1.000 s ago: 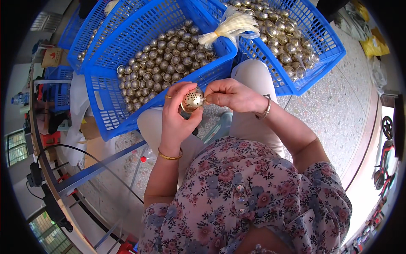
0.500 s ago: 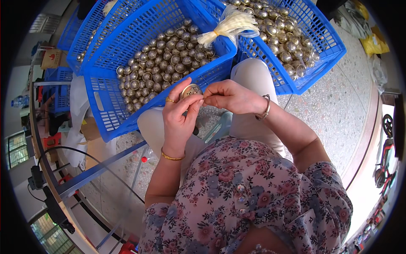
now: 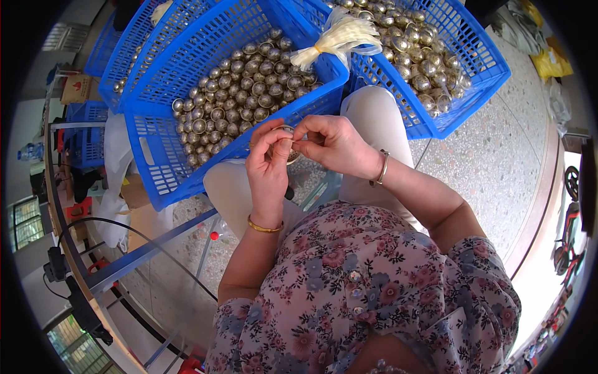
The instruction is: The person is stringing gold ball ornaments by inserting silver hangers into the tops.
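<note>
Over my lap, my two hands meet in front of the middle blue basket. My left hand (image 3: 268,163) is closed round a small gold-silver metal ball (image 3: 293,156), mostly hidden behind the fingers; a curved rim shows below the fingertips. My right hand (image 3: 336,144) is pinched, thumb and forefinger touching my left fingertips at the ball. What the right fingertips pinch is too small to make out. Just ahead, the blue basket (image 3: 140,118) holds many similar metal balls (image 3: 240,93). A tied bundle of pale cords (image 3: 336,38) hangs over its right corner.
To the right, a second blue basket (image 3: 492,75) holds more metal balls. Further blue baskets stand at the far left. Beside my left arm runs a metal frame (image 3: 156,246) with a black cable (image 3: 134,229). A yellow bag (image 3: 553,64) lies at the far right.
The ball has turned or dropped lower in my hands, so its patterned face no longer shows. My left fingers have closed in towards my right fingertips, and my right hand has shifted slightly left.
</note>
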